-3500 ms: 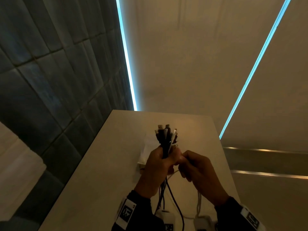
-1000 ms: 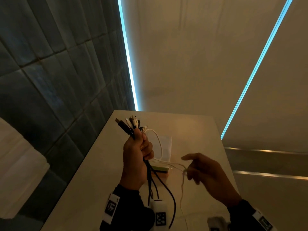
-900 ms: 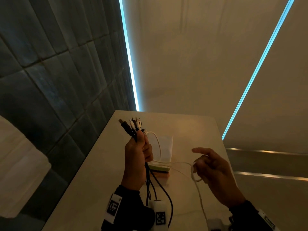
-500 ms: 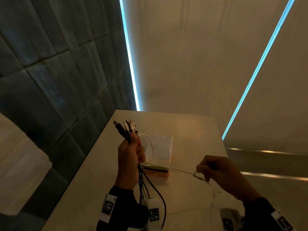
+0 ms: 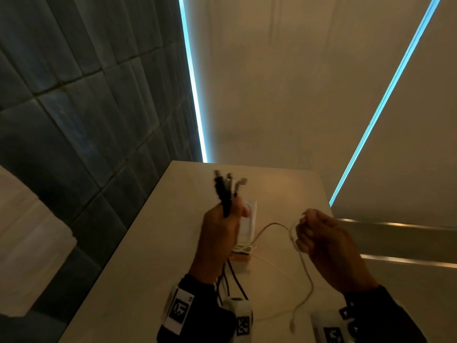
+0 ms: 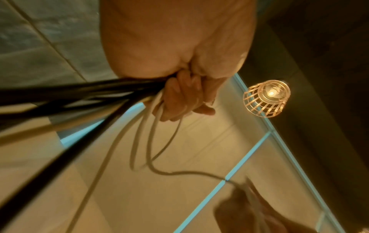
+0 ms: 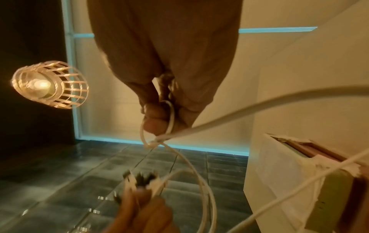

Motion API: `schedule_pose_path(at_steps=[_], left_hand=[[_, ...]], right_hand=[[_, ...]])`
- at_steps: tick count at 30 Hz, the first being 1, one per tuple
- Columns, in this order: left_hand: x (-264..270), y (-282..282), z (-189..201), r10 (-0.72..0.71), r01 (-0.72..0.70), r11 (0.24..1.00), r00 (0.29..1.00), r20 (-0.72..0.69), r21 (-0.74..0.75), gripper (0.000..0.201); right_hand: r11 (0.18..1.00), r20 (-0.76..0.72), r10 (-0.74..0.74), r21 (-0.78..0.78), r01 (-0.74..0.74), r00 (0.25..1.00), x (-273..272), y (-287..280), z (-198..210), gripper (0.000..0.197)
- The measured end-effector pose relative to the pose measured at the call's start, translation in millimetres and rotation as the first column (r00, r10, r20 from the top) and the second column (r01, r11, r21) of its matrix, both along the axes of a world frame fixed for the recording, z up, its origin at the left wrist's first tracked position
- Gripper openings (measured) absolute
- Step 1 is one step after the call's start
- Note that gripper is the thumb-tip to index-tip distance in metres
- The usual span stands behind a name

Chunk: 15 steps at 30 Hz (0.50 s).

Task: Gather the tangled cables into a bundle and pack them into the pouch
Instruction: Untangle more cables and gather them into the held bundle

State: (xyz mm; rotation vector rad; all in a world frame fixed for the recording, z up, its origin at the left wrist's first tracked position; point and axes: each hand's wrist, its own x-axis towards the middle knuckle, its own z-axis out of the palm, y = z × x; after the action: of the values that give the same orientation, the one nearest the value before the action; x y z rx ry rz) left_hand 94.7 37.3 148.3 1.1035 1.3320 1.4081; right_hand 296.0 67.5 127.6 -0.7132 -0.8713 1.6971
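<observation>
Left hand [image 5: 218, 233]: grip closed round a bundle of cables [image 5: 226, 194], plug ends up, above the surface [image 5: 153, 256]. Right hand [image 5: 321, 240]: grip pinching a loop of white cable [image 5: 293, 235], strand trailing back to the bundle. Pouch [image 5: 248, 225] flat on the surface, just behind the left hand.

Cables [image 5: 226, 191] in left hand [image 5: 218, 241]

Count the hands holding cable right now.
2. The left hand grips the cable bundle upright above the table; the right hand pinches a loop of the white cable trailing from that bundle.
</observation>
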Motion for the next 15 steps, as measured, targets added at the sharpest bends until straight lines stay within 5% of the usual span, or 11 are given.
schedule_pose_path(at_steps=[6,10,12,15], left_hand=[[28,-2,-11,-0.160,0.174,0.982,0.973,-0.165,0.069,0.025],[26,2,-13,-0.064,0.070,0.996,0.993,-0.095,0.062,0.017],[24,3,-13,0.023,-0.023,0.999,1.000,-0.005,0.032,0.024],[14,10,-20,0.146,-0.145,0.989,0.986,0.075,-0.019,0.032]], right_hand=[[0.989,0.168,0.077,0.109,-0.096,0.983,-24,-8,10,0.027],[0.978,0.251,0.063,0.180,-0.110,0.966,-23,-10,1,0.030],[0.969,0.404,0.112,0.156,-0.190,0.908,-16,-15,-9,0.045],[0.947,0.538,0.258,0.024,-0.320,0.803,-8,-28,-24,0.038]])
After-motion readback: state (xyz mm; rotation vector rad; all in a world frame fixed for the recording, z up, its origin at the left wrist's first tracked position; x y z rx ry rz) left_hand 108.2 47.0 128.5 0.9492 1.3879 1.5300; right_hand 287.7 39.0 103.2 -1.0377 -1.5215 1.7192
